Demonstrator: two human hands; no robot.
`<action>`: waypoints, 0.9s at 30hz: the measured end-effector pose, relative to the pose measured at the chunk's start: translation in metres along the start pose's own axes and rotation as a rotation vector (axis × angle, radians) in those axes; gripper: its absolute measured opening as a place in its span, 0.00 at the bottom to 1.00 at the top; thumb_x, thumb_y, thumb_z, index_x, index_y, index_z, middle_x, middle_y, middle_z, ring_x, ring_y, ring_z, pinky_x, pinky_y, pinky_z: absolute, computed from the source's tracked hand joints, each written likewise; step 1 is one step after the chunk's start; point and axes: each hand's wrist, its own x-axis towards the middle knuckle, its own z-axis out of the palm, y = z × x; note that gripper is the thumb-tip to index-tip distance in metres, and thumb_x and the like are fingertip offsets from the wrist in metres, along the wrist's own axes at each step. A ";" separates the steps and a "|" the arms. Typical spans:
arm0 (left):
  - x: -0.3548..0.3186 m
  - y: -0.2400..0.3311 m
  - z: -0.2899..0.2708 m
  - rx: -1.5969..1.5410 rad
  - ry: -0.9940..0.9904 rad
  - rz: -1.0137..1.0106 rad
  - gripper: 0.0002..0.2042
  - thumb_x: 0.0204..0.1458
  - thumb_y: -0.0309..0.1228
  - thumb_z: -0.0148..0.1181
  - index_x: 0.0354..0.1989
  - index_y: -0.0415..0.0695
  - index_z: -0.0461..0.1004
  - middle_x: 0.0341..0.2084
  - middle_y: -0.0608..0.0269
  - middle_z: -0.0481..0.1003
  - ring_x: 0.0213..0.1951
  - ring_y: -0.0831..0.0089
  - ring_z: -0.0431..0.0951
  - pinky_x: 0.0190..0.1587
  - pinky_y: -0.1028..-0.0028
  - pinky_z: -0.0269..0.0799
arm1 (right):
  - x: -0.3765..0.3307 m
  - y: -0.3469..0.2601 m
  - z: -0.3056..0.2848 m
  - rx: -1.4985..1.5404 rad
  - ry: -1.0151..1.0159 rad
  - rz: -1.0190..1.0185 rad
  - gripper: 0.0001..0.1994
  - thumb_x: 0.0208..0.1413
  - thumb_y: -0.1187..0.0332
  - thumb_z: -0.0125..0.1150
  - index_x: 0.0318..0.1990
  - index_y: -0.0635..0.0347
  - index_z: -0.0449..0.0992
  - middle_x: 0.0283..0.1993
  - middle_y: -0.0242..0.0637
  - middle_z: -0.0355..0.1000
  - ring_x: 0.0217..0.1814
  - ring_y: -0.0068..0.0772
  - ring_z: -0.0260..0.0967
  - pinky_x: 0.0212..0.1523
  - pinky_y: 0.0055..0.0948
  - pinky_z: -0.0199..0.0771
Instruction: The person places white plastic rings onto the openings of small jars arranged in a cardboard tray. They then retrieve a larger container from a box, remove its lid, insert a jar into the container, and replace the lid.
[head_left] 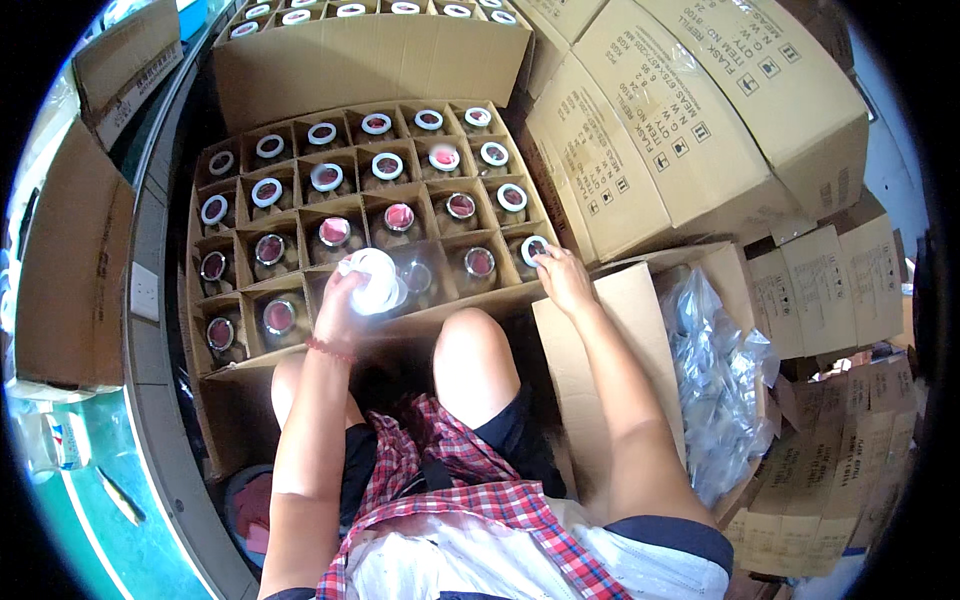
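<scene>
A wide cardboard carton with cardboard dividers stands in front of me, a round-mouthed glass flask in most cells. My left hand is closed around a stack of white plastic rings above the near row, hiding part of the cells below. At the near right corner my right hand pinches a white ring at the mouth of a glass flask; whether the ring is fully seated cannot be seen. Flasks in the far rows wear white rings. Several nearer ones, such as one glass flask, show bare rims.
Another divided carton of ringed flasks stands behind. Large closed cartons are stacked at the right. Near my right arm, an open box holds crumpled clear plastic bags. A green surface lies left, beyond a grey rail.
</scene>
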 end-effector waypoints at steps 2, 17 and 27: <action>-0.001 -0.002 -0.005 -0.023 0.007 0.034 0.24 0.47 0.34 0.61 0.53 0.38 0.65 0.45 0.52 0.74 0.49 0.56 0.76 0.51 0.62 0.75 | 0.009 -0.002 0.001 0.014 0.010 -0.005 0.08 0.51 0.70 0.58 0.38 0.59 0.79 0.50 0.47 0.72 0.51 0.49 0.69 0.52 0.43 0.69; -0.065 -0.028 0.003 -0.012 0.151 -0.003 0.15 0.55 0.26 0.52 0.50 0.35 0.67 0.44 0.56 0.74 0.44 0.66 0.76 0.49 0.67 0.73 | 0.005 -0.106 -0.040 0.719 -0.026 -0.009 0.13 0.55 0.65 0.59 0.46 0.60 0.75 0.40 0.41 0.74 0.35 0.33 0.72 0.38 0.28 0.72; -0.066 -0.034 0.010 0.163 0.145 0.075 0.16 0.50 0.25 0.62 0.47 0.37 0.69 0.39 0.61 0.75 0.41 0.71 0.76 0.45 0.73 0.73 | 0.003 -0.204 -0.036 0.865 -0.136 -0.060 0.10 0.49 0.65 0.65 0.32 0.62 0.77 0.25 0.39 0.75 0.26 0.27 0.73 0.29 0.27 0.72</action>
